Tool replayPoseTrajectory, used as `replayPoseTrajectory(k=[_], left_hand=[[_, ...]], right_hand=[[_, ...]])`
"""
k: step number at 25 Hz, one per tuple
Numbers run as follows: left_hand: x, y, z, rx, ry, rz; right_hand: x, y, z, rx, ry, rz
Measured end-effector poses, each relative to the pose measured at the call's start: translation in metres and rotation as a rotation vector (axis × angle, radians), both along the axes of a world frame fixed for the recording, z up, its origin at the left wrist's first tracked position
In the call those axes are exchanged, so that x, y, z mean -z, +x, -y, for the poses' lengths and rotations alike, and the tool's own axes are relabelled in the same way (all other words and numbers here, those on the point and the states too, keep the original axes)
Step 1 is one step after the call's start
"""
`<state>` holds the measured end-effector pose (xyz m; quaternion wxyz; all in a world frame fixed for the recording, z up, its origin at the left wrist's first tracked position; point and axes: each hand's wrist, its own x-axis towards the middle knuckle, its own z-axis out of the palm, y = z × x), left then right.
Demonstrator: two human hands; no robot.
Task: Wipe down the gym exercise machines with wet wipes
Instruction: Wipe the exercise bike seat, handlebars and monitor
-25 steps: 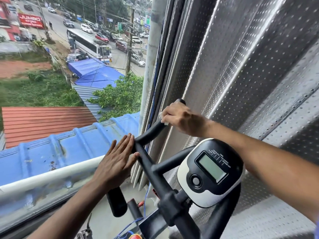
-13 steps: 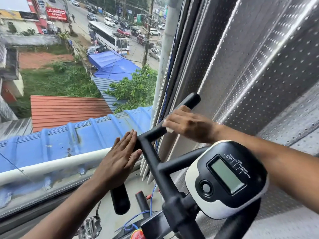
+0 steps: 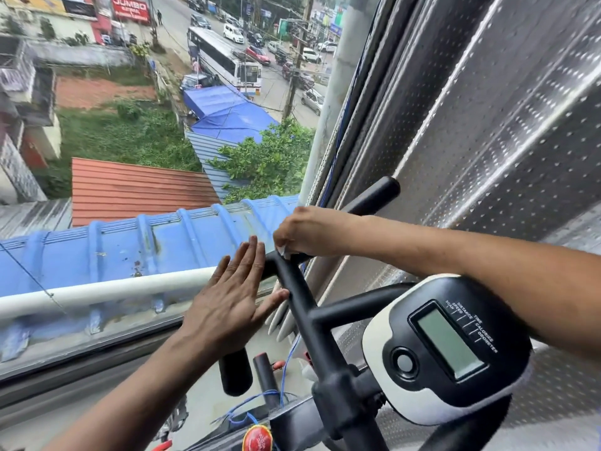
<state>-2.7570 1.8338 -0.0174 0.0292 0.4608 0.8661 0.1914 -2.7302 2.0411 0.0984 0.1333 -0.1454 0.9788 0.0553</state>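
Glass fills the left of the view, a big window (image 3: 130, 190) looking down on roofs and a street, and a perforated metal wall (image 3: 487, 125) takes up the right. Between them stands the exercise bike, its black handlebar (image 3: 302, 307) rising from the clamp and bending toward the wall into a foam-covered grip (image 3: 374, 193). Lower right sits the black and white console (image 3: 445, 349) with its grey display.

The left hand (image 3: 231, 307) is released, fingers straight and together, its palm laid flat against the bar's left side just below the bend, which looks like bracing. The right hand (image 3: 312, 231) is clenched over the bar right at the bend, pinching a wet wipe (image 3: 285, 252); only a small white corner shows under the fingers.

By my judgement the bar is stiff steel tube and will not give, so firm pressure is safe, but the whole stem may swing, hence the steadying palm. The wipe is thin, limp and slippery when damp; it handles best wrapped round the tube inside the fist rather than held by an edge, so it cannot bunch or slide off. The foam grip is softer and will drag on the wipe more than the painted tube.
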Motion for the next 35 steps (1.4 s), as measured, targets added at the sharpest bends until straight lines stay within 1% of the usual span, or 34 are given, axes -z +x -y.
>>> replayPoseTrajectory(k=[2, 4, 7, 10, 11, 14, 17, 18, 19, 20, 21, 23, 24, 25, 26, 28, 30, 33, 35], left_hand=[[0.001, 0.0, 0.002, -0.006, 0.008, 0.025], [0.002, -0.002, 0.002, -0.016, 0.027, 0.066], [0.003, -0.004, 0.001, -0.001, 0.021, 0.087], [0.003, -0.007, 0.0, 0.004, 0.016, 0.088], [0.003, -0.007, 0.0, 0.013, 0.017, 0.087], [0.003, -0.007, 0.0, 0.022, 0.015, 0.077], [0.004, -0.009, -0.002, 0.038, 0.043, 0.062], [0.004, -0.01, -0.004, 0.066, 0.055, 0.049], [0.004, -0.012, -0.006, 0.113, 0.067, 0.027], [0.003, -0.013, -0.01, 0.171, 0.086, 0.002], [0.002, -0.014, -0.013, 0.224, 0.107, -0.012], [0.0, -0.015, -0.019, 0.266, 0.144, 0.009], [0.0, -0.016, -0.021, 0.264, 0.155, 0.022], [0.001, -0.016, -0.023, 0.265, 0.158, 0.03], [0.002, -0.017, -0.023, 0.268, 0.157, 0.026], [0.004, -0.018, -0.022, 0.266, 0.149, 0.01], [0.004, -0.019, -0.022, 0.268, 0.147, 0.003], [0.004, -0.018, -0.023, 0.27, 0.151, 0.011], [0.003, -0.018, -0.022, 0.262, 0.152, 0.015]], right_hand=[[0.004, -0.014, 0.003, 0.071, -0.068, 0.039], [-0.012, -0.014, -0.009, 0.081, -0.038, 0.1], [-0.06, 0.0, -0.03, 0.09, 0.032, 0.171], [-0.104, 0.013, -0.051, 0.143, 0.161, 0.099], [-0.117, 0.019, -0.056, 0.187, 0.17, 0.072], [-0.141, 0.042, -0.07, 0.378, 0.039, 0.023], [-0.153, 0.057, -0.084, 0.499, -0.098, -0.032], [-0.154, 0.061, -0.091, 0.554, -0.166, -0.043], [-0.151, 0.064, -0.099, 0.621, -0.286, -0.069], [-0.144, 0.068, -0.108, 0.689, -0.467, -0.138], [-0.134, 0.072, -0.115, 0.749, -0.701, -0.25], [-0.101, 0.08, -0.12, 0.837, -1.185, -0.528], [-0.082, 0.083, -0.119, 0.874, -1.364, -0.64], [-0.066, 0.088, -0.117, 0.926, -1.478, -0.711], [-0.054, 0.092, -0.114, 0.978, -1.527, -0.75], [-0.038, 0.1, -0.105, 1.029, -1.561, -0.74], [-0.031, 0.103, -0.091, 1.021, -1.658, -0.745], [-0.021, 0.103, -0.075, 1.002, -1.814, -0.825], [-0.016, 0.101, -0.071, 1.021, -1.832, -0.877]])
